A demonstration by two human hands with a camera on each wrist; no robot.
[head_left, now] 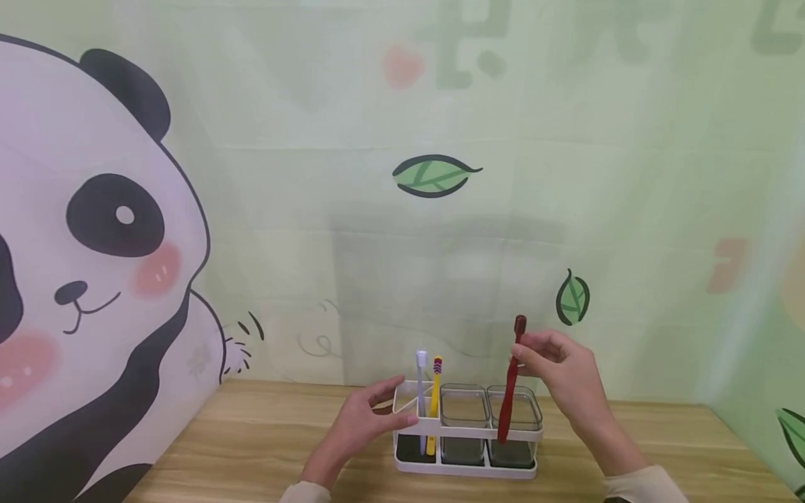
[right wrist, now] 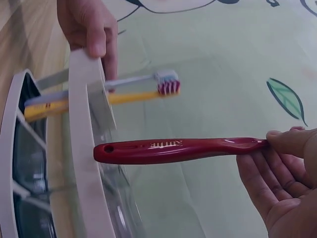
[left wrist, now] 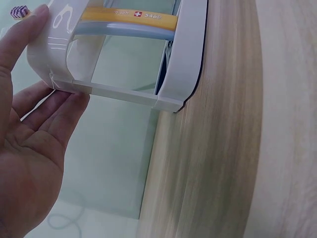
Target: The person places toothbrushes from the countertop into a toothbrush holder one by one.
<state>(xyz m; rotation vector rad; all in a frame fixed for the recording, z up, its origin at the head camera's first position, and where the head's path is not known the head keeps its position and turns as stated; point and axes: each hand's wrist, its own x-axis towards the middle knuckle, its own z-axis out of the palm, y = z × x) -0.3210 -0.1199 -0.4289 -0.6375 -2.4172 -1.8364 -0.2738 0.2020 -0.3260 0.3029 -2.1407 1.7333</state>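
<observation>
A white toothbrush holder (head_left: 465, 472) with a dark base stands on the wooden table. My left hand (head_left: 358, 423) grips its left end, thumb on the front of the upper rim and fingers round the side. Inside the left section stand a pale toothbrush (head_left: 421, 381) and a yellow toothbrush (head_left: 435, 391), heads up. My right hand (head_left: 566, 370) pinches a red toothbrush (right wrist: 173, 150) near its neck between thumb and fingers. This brush is almost upright, its dark head on top. Its handle end overlaps the holder's front rim at the right in the head view.
Two clear cups (head_left: 464, 405) sit side by side in the middle and right sections of the holder. Behind the wooden table (head_left: 264, 433) hangs a pale green backdrop (head_left: 283, 175) printed with a panda and leaves.
</observation>
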